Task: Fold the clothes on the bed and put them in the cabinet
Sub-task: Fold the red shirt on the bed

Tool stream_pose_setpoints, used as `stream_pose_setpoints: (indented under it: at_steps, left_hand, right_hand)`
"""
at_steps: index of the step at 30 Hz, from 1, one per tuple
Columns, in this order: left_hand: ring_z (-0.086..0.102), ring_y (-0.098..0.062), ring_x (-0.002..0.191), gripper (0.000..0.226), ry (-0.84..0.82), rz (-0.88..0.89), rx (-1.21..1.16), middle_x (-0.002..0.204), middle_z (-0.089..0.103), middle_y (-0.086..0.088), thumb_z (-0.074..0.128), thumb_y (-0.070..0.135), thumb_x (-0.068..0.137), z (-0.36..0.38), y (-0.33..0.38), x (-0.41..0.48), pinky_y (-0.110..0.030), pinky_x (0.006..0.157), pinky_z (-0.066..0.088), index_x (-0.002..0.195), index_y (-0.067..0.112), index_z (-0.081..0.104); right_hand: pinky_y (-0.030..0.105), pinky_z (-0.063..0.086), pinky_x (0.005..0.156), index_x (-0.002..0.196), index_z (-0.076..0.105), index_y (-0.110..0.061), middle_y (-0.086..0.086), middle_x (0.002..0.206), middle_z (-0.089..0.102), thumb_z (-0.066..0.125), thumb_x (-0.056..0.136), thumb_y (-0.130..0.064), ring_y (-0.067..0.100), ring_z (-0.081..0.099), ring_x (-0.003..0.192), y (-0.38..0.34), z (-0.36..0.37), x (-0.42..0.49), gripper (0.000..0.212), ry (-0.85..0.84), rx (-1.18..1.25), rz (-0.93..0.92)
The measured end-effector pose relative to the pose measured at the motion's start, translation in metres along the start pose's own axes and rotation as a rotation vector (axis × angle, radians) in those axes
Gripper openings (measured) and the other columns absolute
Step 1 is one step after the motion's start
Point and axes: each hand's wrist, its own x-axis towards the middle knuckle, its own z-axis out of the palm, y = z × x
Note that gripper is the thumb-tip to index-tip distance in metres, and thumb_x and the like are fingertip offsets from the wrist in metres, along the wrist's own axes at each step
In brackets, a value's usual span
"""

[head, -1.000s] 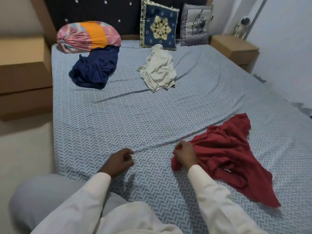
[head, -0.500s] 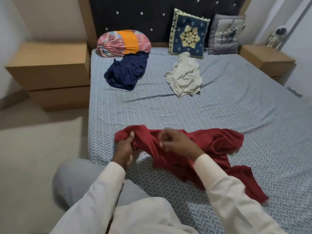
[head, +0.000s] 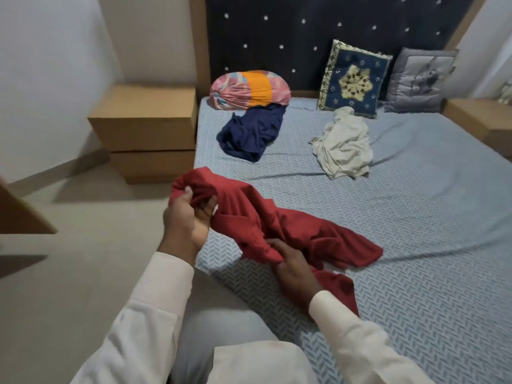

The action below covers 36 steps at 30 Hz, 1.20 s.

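Both hands are on the red garment (head: 277, 225) at the near-left corner of the bed (head: 415, 217). The left hand (head: 188, 217) has an end of it bunched in a closed grip, lifted just past the bed's left edge, and the right hand (head: 293, 266) is clamped on a fold lower down, close to the near edge of the bed. Between and beyond the hands the red cloth drapes crumpled across the sheet. Further up the bed, a navy garment (head: 250, 134) lies heaped toward the head end on the left, touching a pink-and-orange bundle (head: 249, 88) against the headboard. A cream garment (head: 345, 144) sits crumpled toward the head end too, just in front of a blue patterned cushion (head: 353, 79).
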Motion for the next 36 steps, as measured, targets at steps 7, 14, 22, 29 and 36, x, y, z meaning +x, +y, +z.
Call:
stream_pose_setpoints:
  at_steps: [7, 14, 22, 29, 36]
  left_hand:
    - [0.070, -0.019, 0.084, 0.035, 0.035, 0.233, 0.237, 0.091, 0.074, -0.005, 0.038, 0.040, 0.104, -0.038, 0.073, 0.017, -0.036, 0.064, 0.060, 0.109, 0.016, 0.063]
    - [0.068, -0.017, 0.085, 0.018, -0.028, 0.230, 0.229, 0.089, 0.072, -0.003, 0.049, 0.016, 0.099, 0.023, 0.072, 0.041, -0.025, 0.059, 0.056, 0.098, 0.011, 0.065]
    - [0.059, -0.015, 0.084, 0.010, -0.782, 0.260, 1.152, 0.090, 0.063, 0.002, 0.054, 0.023, 0.095, 0.183, -0.036, 0.047, -0.032, 0.080, 0.046, 0.093, 0.022, 0.063]
    - [0.034, -0.035, 0.138, 0.090, -0.757, 0.239, 2.241, 0.152, 0.029, -0.020, 0.058, 0.045, 0.072, 0.015, -0.178, 0.072, -0.040, 0.110, 0.035, 0.152, 0.021, 0.024]
    - [0.031, -0.035, 0.137, 0.101, -0.128, 0.376, 2.077, 0.148, 0.033, -0.017, 0.068, 0.061, 0.074, -0.046, -0.184, 0.068, -0.044, 0.109, 0.030, 0.152, 0.016, 0.020]
  right_hand:
    - [0.025, 0.055, 0.083, 0.078, 0.081, -0.019, 0.001, 0.088, 0.076, 0.054, 0.088, -0.011, 0.009, 0.071, 0.078, -0.068, -0.056, 0.038, 0.030, -0.208, 1.008, 0.264]
    - [0.042, 0.053, 0.095, 0.112, 0.071, 0.003, 0.024, 0.112, 0.069, 0.068, 0.075, -0.019, 0.034, 0.067, 0.103, -0.072, -0.046, 0.053, 0.043, -0.286, 1.404, 0.319]
    - [0.027, 0.058, 0.059, 0.097, 0.063, -0.020, 0.008, 0.091, 0.067, 0.048, 0.097, -0.044, 0.016, 0.072, 0.068, 0.049, -0.133, 0.044, 0.028, 0.575, 1.531, 0.492]
    - [0.031, 0.054, 0.071, 0.118, 0.060, -0.020, 0.002, 0.106, 0.074, 0.085, 0.071, -0.035, 0.024, 0.070, 0.094, 0.123, -0.064, 0.011, 0.055, 0.261, 0.956, 0.859]
    - [0.037, 0.057, 0.074, 0.103, 0.062, -0.004, 0.014, 0.090, 0.071, 0.065, 0.069, -0.013, 0.025, 0.067, 0.080, 0.109, -0.046, 0.047, 0.035, 0.446, 1.008, 0.734]
